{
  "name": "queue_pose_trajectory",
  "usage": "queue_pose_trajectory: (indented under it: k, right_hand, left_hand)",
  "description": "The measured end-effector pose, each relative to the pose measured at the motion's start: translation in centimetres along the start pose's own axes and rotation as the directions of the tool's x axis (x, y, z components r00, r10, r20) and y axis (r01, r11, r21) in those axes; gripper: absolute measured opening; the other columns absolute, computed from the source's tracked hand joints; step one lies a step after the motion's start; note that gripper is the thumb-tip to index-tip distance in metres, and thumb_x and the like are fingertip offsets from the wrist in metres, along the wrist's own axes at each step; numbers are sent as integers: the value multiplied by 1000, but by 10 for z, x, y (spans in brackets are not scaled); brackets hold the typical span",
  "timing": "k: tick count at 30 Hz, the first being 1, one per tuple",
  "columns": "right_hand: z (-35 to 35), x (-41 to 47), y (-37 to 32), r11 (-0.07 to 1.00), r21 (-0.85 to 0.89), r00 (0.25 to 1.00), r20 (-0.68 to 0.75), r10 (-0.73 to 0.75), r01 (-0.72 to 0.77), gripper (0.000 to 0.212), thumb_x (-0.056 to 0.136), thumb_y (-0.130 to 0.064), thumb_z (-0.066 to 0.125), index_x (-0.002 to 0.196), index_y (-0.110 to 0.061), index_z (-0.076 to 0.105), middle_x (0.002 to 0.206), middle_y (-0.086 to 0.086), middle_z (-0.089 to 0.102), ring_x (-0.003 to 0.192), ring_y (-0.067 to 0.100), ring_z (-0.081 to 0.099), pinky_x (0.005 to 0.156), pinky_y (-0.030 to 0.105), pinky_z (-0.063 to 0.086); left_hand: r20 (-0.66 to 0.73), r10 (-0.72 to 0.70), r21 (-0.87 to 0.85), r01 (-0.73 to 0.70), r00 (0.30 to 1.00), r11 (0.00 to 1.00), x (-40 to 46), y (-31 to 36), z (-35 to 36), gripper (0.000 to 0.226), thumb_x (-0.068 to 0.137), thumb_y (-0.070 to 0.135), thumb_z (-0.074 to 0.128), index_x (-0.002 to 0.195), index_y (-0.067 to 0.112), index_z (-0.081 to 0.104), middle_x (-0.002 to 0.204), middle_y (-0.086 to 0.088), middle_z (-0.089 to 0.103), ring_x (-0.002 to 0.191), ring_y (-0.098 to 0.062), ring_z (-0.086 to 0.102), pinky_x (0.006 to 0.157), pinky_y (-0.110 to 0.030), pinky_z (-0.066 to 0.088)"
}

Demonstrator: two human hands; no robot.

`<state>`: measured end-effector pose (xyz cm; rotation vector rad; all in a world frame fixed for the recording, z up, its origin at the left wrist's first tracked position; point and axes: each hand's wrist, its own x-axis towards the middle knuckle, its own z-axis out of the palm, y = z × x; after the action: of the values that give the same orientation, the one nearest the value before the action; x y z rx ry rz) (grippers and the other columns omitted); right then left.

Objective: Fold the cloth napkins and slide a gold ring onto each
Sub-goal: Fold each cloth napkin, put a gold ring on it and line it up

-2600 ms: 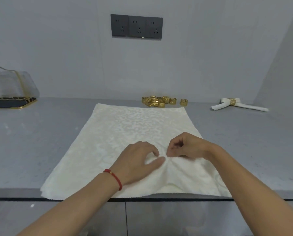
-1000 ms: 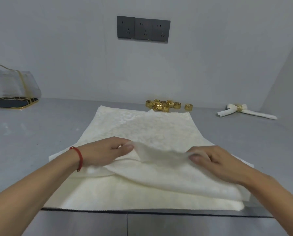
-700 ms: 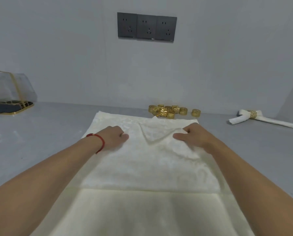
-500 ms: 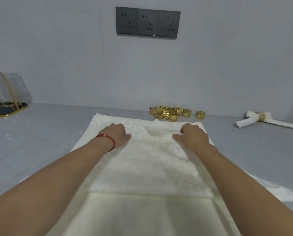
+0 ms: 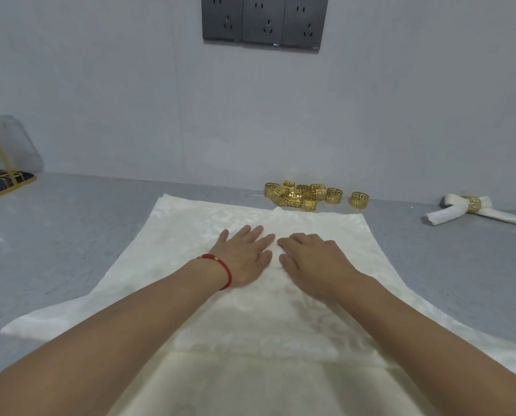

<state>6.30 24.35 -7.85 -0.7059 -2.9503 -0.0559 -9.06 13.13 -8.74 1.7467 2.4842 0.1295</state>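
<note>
A cream patterned cloth napkin (image 5: 190,235) lies on the grey counter, its near part folded over toward the far edge. My left hand (image 5: 244,256), with a red cord at the wrist, lies flat on the middle of the folded layer. Right beside it, my right hand (image 5: 313,259) rests flat on the cloth with fingers nearly straight. Several gold rings (image 5: 301,195) sit in a pile just past the napkin's far edge, with one ring (image 5: 360,199) a little apart to the right.
A rolled white napkin with a gold ring on it (image 5: 472,210) lies at the far right. A clear case with gold trim (image 5: 1,163) stands at the far left by the wall. Dark wall sockets (image 5: 264,21) are overhead.
Both hands carried the napkin's near edge forward and laid it down as a fold. They then slid inward from the fold's corners and now lie flat side by side at the middle.
</note>
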Motion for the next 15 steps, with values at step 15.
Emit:
queue_pose_trajectory:
  k: [15]
  right_hand:
    - [-3,104,10,902,331,946,-74,316,-276,37,104,-25,48,139,-14,53,140,12,46,120,34,55,89,41,46]
  left_hand:
    - [-50,-28,-10,27,998,1000,-6,0,9,51,104,41,16,155,39,11,166,10,2,153,-14,-4,118,-62,-1]
